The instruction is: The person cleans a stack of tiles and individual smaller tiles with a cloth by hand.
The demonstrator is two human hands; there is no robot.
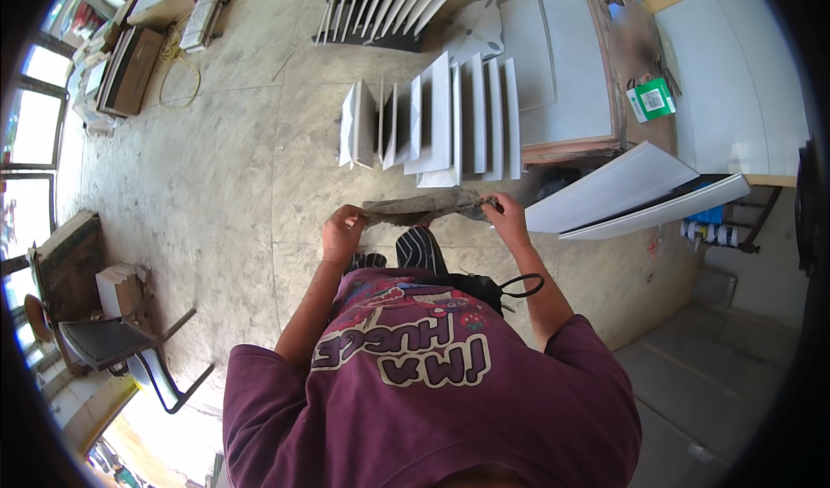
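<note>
A dark grey, worn strip of cloth [419,204] is stretched level between my two hands, in front of my body. My left hand [344,231] pinches its left end with fingers closed. At the other end, my right hand [507,216] grips the bunched cloth. The middle of the strip sags a little above my striped shoe [419,248]. Just beyond the cloth stands a row of upright white panels [441,125], apart from my hands. What exactly the cloth is cannot be made out.
Another rack of panels [389,4] stands farther off. To the right are a stack of large boards [562,64] and two leaning white panels [622,194]. A chair [130,341] stands at lower left; cartons [130,69] and a yellow hose [186,82] lie at far left.
</note>
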